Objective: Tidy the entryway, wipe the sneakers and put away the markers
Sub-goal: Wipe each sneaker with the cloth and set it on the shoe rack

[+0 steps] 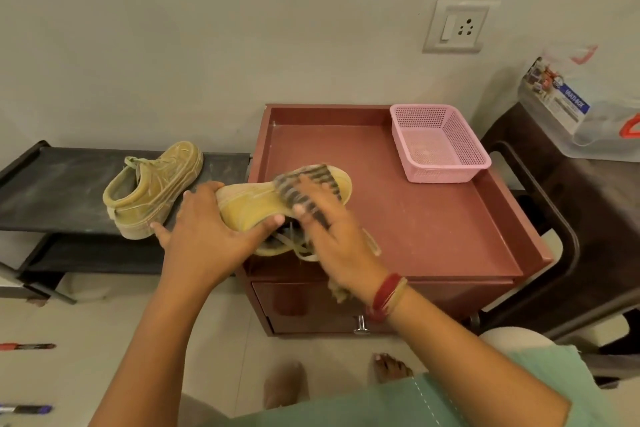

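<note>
Could easily lose the sneaker (249, 208) mid-frame over the red bench (433, 218), gripped only by curled left fingers (273, 220) with flat right fingers (322, 204) shoving the cloth (304, 184) hard, or step on floor markers (27, 346) lower left.

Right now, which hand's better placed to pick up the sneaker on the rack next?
Left, probably. The left hand grips the held sneaker right beside the rack sneaker. The right hand presses the striped cloth farther off, over the red cabinet. The left must set its shoe down first.
</note>
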Available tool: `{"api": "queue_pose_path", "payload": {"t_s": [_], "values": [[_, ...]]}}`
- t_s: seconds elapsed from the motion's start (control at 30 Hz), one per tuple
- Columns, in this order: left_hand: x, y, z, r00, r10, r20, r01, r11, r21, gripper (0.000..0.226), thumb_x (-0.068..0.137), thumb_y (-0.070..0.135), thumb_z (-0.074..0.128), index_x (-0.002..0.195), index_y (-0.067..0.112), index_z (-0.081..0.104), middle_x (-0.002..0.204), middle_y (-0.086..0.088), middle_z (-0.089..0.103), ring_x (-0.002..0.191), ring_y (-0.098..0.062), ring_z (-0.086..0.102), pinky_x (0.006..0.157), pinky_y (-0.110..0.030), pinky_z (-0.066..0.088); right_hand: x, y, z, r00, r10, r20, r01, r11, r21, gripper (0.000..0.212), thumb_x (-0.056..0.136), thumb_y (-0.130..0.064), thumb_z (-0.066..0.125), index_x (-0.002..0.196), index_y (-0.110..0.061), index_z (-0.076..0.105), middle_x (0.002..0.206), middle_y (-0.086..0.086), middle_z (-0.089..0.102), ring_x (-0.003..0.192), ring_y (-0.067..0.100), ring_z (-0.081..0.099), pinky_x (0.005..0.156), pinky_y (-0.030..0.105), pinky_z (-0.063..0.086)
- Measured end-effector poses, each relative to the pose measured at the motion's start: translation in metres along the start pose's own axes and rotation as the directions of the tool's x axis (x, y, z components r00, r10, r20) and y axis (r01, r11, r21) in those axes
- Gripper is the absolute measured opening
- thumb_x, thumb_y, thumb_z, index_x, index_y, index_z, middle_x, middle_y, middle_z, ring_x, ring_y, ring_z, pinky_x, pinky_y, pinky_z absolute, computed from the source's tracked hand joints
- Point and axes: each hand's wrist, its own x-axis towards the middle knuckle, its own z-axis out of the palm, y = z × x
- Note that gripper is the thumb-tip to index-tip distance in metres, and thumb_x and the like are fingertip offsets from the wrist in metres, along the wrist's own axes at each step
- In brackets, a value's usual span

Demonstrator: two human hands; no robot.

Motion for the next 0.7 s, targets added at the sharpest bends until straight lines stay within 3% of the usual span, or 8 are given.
{"api": "queue_pose_path", "payload": {"t_s": [0.07,0.13,0.2,0.27,0.4,0.47,0.6,0.7], "values": [[-0.002,-0.001,-0.001,0.999,0.022,0.023,-0.022,1.000,-0.006,0.090,0.047,0.087,0.049,0.118,0.031,0.039,0.124,-0.002,0.052,0.126,-0.032,0.043,0.102,-0.067,0.028,-0.001,-0.001,0.014,0.992,-0.045,0.116,0.060,0.989,-0.132,0.039,0.092,-0.052,0.037,0.131,-0.052,0.038,0.144,-0.028,0.027,0.143,0.009,0.009,0.115,0.054,0.004],[-0.004,-0.003,-0.001,0.999,0.037,0.037,-0.038,0.999,0.007,0.095,0.044,0.091,0.050,0.118,0.034,0.035,0.126,-0.001,0.050,0.129,-0.032,0.041,0.102,-0.067,0.029,0.012,0.015,0.011,0.998,0.022,0.057,-0.016,0.995,-0.096,0.040,0.089,-0.056,0.036,0.129,-0.050,0.039,0.143,-0.030,0.023,0.142,0.006,0.006,0.114,0.057,0.005],[-0.004,-0.003,-0.001,0.999,0.037,0.031,-0.039,0.999,0.036,0.103,0.041,0.097,0.046,0.120,0.032,0.034,0.127,-0.001,0.050,0.129,-0.031,0.041,0.102,-0.066,0.030,0.029,0.028,-0.001,0.982,0.175,-0.069,-0.177,0.983,-0.036,0.040,0.091,-0.052,0.040,0.128,-0.040,0.044,0.149,-0.020,0.022,0.143,0.010,0.009,0.113,0.057,0.011],[-0.003,-0.001,-0.001,0.999,0.034,0.018,-0.035,0.997,0.062,0.106,0.041,0.098,0.043,0.122,0.029,0.037,0.128,-0.001,0.051,0.129,-0.030,0.041,0.103,-0.067,0.026,0.031,0.024,-0.001,0.969,0.234,-0.077,-0.232,0.972,0.028,0.035,0.093,-0.048,0.041,0.126,-0.038,0.048,0.153,-0.013,0.020,0.144,0.014,0.006,0.114,0.055,0.010],[-0.005,0.001,-0.003,0.999,0.048,0.011,-0.048,0.994,0.095,0.097,0.045,0.093,0.042,0.118,0.029,0.040,0.126,-0.001,0.051,0.130,-0.033,0.041,0.106,-0.069,0.015,0.004,-0.002,0.011,0.987,-0.026,0.159,0.047,0.990,-0.135,0.039,0.094,-0.046,0.038,0.132,-0.041,0.039,0.148,-0.019,0.030,0.139,0.001,0.003,0.113,0.045,-0.009],[-0.008,0.001,-0.004,0.998,0.060,0.014,-0.061,0.990,0.126,0.098,0.045,0.091,0.043,0.120,0.029,0.039,0.129,-0.001,0.050,0.132,-0.033,0.038,0.108,-0.069,0.010,0.009,0.012,-0.002,0.989,-0.043,0.139,0.074,0.971,-0.228,0.040,0.096,-0.043,0.039,0.135,-0.038,0.039,0.149,-0.014,0.031,0.137,0.001,0.009,0.115,0.043,-0.001],[-0.009,0.003,-0.004,0.997,0.072,0.008,-0.073,0.984,0.163,0.109,0.042,0.095,0.040,0.126,0.025,0.038,0.133,0.000,0.047,0.135,-0.031,0.035,0.109,-0.068,0.005,0.033,0.035,-0.032,0.974,0.210,-0.086,-0.223,0.953,-0.203,0.045,0.097,-0.034,0.044,0.140,-0.021,0.040,0.149,-0.003,0.033,0.143,0.020,0.014,0.116,0.050,0.015],[-0.007,0.004,-0.003,0.998,0.070,0.001,-0.069,0.984,0.163,0.109,0.043,0.095,0.037,0.125,0.023,0.040,0.132,-0.002,0.048,0.134,-0.032,0.036,0.109,-0.068,0.005,0.017,0.014,-0.008,0.994,0.105,0.032,-0.100,0.985,-0.138,0.042,0.097,-0.035,0.044,0.138,-0.025,0.043,0.142,-0.017,0.033,0.143,0.014,0.011,0.115,0.038,0.002]]}}
